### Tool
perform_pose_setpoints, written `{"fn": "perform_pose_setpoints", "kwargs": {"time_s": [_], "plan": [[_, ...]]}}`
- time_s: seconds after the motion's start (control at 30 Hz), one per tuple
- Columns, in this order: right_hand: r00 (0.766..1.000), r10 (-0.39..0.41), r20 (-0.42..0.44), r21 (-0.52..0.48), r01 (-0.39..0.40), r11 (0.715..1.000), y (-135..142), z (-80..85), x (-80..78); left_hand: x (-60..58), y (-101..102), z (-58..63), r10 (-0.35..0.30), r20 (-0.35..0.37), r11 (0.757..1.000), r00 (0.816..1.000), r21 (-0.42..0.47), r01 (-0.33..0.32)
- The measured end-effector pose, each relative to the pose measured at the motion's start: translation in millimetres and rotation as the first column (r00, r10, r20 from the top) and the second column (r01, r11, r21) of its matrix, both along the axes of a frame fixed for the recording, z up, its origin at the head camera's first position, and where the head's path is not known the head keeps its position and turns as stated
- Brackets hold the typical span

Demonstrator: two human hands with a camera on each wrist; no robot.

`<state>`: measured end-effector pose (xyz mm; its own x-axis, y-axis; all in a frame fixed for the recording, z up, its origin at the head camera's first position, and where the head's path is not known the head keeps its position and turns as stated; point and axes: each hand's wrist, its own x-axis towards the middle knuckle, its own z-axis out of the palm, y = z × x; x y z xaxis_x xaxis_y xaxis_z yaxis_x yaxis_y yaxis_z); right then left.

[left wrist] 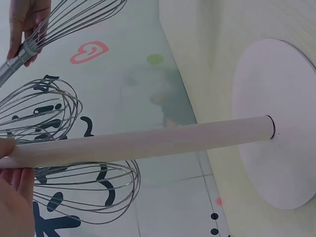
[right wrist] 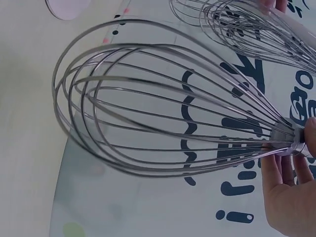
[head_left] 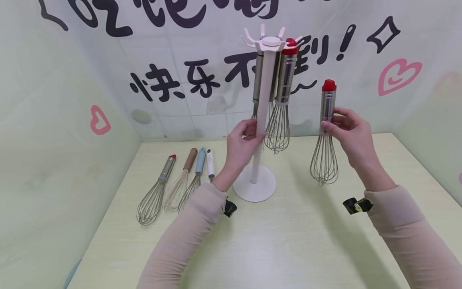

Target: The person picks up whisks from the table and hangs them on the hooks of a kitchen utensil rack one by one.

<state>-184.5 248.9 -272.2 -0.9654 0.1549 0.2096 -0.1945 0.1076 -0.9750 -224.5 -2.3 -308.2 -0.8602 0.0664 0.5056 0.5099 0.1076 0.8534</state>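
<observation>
My left hand (head_left: pixel 242 145) grips the white pole (head_left: pixel 265 88) of a rack that stands upright on a round base (head_left: pixel 255 188), with a ring of hooks (head_left: pixel 271 41) on top. To the right of it, my right hand (head_left: pixel 351 134) pinches the steel handle of a whisk (head_left: pixel 327 102) with a red cap, held upright above the table, wires down. In the right wrist view this whisk's wire loops (right wrist: pixel 163 108) fill the middle. A red-capped whisk (head_left: pixel 286 78) hangs from the rack's right side. Partly hidden behind the pole hangs another steel-handled whisk (head_left: pixel 258 76).
Left of the rack, several whisks lie on the table (head_left: pixel 274 249): a red-capped steel one (head_left: pixel 167 168), a brown-handled one (head_left: pixel 189 159), a blue-handled one (head_left: pixel 200 160) and a white-handled one (head_left: pixel 211 162). A printed wall sheet (head_left: pixel 173 116) stands behind the table.
</observation>
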Motion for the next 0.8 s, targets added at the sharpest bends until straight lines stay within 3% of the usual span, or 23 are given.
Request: {"fn": "perform_pose_setpoints", "kwargs": {"time_s": [0.3, 0.57, 0.8], "plan": [[0.998, -0.064, -0.026, 0.035, 0.065, 0.997, -11.1, 18.9, 0.9, -1.4, 0.6, 1.1, 0.046, 0.034, 0.999, 0.998, 0.01, -0.047], [0.996, -0.047, -0.077, -0.077, 0.042, 0.996, -20.4, 37.1, 3.4, -5.1, -4.0, 0.0, 0.002, 0.052, 1.0, 0.999, -0.013, -0.001], [0.985, -0.006, -0.172, -0.185, -0.026, 0.982, -30.4, 47.4, 1.8, -6.7, -9.5, -2.6, -0.039, 0.059, 0.999, 0.998, -0.031, 0.041]]}}
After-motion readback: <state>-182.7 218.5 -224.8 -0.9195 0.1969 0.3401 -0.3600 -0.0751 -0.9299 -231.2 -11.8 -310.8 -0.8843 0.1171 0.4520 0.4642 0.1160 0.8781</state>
